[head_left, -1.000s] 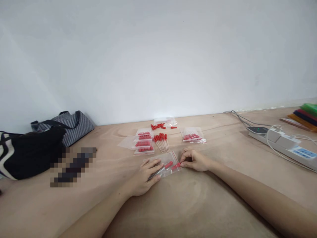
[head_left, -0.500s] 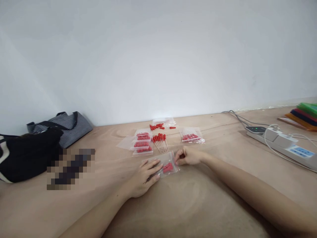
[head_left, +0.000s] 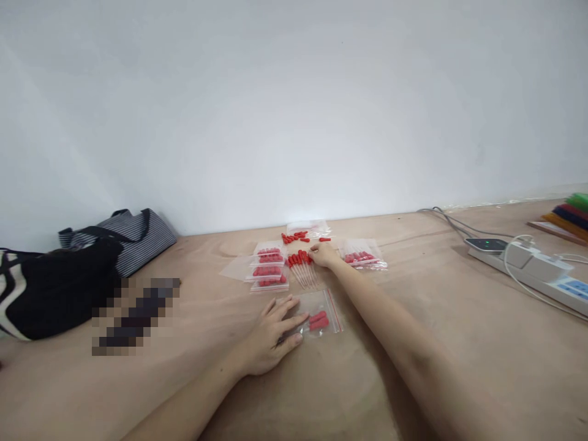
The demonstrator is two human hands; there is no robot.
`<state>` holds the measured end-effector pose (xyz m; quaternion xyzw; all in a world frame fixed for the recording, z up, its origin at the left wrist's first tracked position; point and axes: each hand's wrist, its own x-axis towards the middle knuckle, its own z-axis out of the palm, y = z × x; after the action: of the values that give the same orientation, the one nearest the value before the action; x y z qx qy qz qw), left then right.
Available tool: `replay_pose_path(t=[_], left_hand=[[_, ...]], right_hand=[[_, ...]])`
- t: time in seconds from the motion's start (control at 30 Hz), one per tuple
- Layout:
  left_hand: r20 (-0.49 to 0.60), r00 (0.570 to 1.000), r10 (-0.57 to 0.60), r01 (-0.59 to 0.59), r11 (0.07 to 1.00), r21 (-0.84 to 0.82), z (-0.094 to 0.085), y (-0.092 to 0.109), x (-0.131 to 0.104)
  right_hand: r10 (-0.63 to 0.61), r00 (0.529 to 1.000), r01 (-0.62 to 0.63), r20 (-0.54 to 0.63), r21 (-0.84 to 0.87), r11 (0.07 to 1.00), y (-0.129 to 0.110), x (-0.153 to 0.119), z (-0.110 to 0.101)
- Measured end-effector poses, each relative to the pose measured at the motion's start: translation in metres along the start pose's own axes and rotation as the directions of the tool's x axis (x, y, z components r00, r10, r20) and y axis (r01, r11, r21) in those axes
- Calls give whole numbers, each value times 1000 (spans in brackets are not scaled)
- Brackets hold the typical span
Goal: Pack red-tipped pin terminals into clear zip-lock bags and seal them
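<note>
On a tan, wood-grained tabletop (head_left: 340, 380) against a pale wall (head_left: 294, 110), a person's left hand (head_left: 278, 334) lies palm down, fingers loosely spread and curled around nothing, over one end of a clear plastic zip bag (head_left: 327, 306) with a red-striped seal. Inside the bag, red rubber bulbs (head_left: 318, 320) rest just beyond the fingertips, side by side. The right hand (head_left: 322, 254) reaches farther across, its fingers bent at the red-headed end of a fanned row of slender, pale-stemmed droppers (head_left: 301, 266); whether it grips one cannot be told from this angle. The droppers lie between overlapping clear bags of red bulbs (head_left: 270, 269) on the left and a flat pile of similar filled bags (head_left: 365, 254) on the right. Loose red bulbs (head_left: 294, 237) are scattered behind, beside a translucent plastic packet (head_left: 305, 226) near the wall. At far left sit a black cloth bag (head_left: 68, 288) and a grey-striped fabric bag (head_left: 142, 242); at far right, a long white power strip (head_left: 572, 288) stretches below stacked multicoloured sheets (head_left: 572, 215).
</note>
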<state>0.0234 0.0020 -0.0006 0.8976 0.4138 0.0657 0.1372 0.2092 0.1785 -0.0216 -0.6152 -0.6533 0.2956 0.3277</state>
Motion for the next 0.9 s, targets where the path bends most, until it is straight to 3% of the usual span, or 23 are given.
replay_pose_path(t=[0.17, 0.27, 0.4, 0.5, 0.57, 0.7, 0.9], left_hand=[[-1, 1000, -3, 3, 1000, -6, 0, 0, 0], [4, 1000, -1, 1, 1000, -6, 0, 0, 0], [11, 1000, -3, 3, 1000, 2, -1, 1, 0], [15, 1000, -4, 4, 1000, 14, -3, 2, 1], [29, 1000, -11, 10, 999, 31, -3, 2, 1], [26, 1000, -7, 6, 999, 48, -3, 0, 2], [27, 1000, -2, 1, 998, 56, -2, 0, 2]], right_hand=[[43, 999, -44, 15, 73, 996, 1, 2, 1], [54, 998, -56, 17, 155, 986, -3, -7, -9], [4, 999, 10, -47, 289, 957, 0, -39, -38], [-114, 975, 190, -189, 456, 870, 16, -74, -57], [-109, 964, 221, -241, 511, 831, 30, -94, -64], [23, 964, 153, -265, 621, 769, 47, -118, -61], [127, 971, 61, -203, 723, 689, 45, -121, -47]])
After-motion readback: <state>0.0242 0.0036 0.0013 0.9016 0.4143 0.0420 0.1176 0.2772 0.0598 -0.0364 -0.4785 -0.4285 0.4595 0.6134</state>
